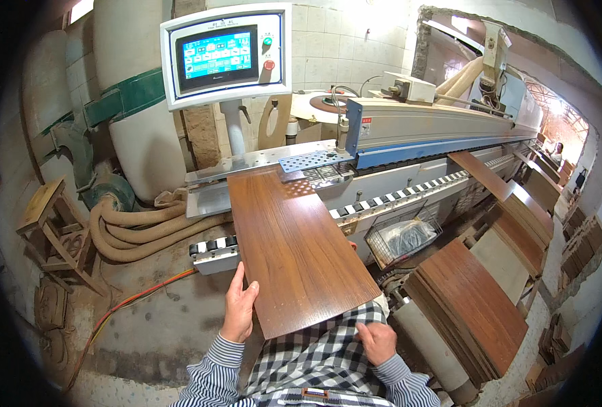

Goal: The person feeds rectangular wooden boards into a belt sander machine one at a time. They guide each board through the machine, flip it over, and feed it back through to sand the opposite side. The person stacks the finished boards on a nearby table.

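Note:
A brown wood-grain panel (301, 249) lies before me, its far end at the infeed table (209, 198) of an edge banding machine (433, 124). My left hand (240, 308) is at the panel's left edge near the close corner, thumb on the upper face and the other fingers along the side. My right hand (379, 341) is curled just off the panel's near right corner, in front of the checked apron (306, 361); nothing shows in it. The panel's near end reaches over the apron.
Stacked panels (469, 300) stand on a roller conveyor (433, 341) at right. A wire basket (402, 239) hangs below the roller rail (402, 196). Ribbed hoses (143, 234), a wooden stool (59, 229) and a red cable (143, 295) are at left. Another person (557, 150) is far off.

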The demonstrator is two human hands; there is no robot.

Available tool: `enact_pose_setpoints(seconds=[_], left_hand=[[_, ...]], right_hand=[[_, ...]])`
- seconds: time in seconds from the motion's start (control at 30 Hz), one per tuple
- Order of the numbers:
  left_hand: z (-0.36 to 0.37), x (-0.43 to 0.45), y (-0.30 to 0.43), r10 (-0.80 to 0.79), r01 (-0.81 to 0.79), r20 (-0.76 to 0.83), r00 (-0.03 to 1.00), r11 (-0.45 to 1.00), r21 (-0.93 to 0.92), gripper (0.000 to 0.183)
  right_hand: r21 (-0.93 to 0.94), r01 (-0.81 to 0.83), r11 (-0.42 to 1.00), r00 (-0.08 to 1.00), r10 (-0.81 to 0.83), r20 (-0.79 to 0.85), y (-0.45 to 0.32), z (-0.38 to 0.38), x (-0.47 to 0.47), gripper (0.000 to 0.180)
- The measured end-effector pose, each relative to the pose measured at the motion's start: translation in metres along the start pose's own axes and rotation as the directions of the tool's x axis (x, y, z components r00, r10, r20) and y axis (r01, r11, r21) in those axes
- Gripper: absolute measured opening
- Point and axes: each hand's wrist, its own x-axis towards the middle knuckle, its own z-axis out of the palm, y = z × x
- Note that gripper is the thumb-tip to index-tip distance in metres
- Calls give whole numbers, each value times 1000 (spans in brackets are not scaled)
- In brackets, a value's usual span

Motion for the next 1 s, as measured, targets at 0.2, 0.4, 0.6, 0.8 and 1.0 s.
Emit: enact_pose_setpoints(seconds=[0.2,0.4,0.6,0.8,1.0], left_hand=[[-7,0,7,-155,153,51,987,987,46,60],[18,1,15,-195,195,-10,981,976,95,60],[34,14,-9,-165,163,58,985,986,47,61],[74,24,-24,-199,199,59,978,980,12,59],[97,42,-50,-195,196,182,964,981,13,63]], right_hand=[[-197,18,980,1000,-14,20,34,10,-74,57],[-221,-62,973,996,74,47,25,24,-85,56],[-231,-64,971,996,76,40,25,21,-83,54],[-199,-42,979,999,45,13,28,18,-84,53],[-213,-58,975,997,66,28,30,18,-85,53]])
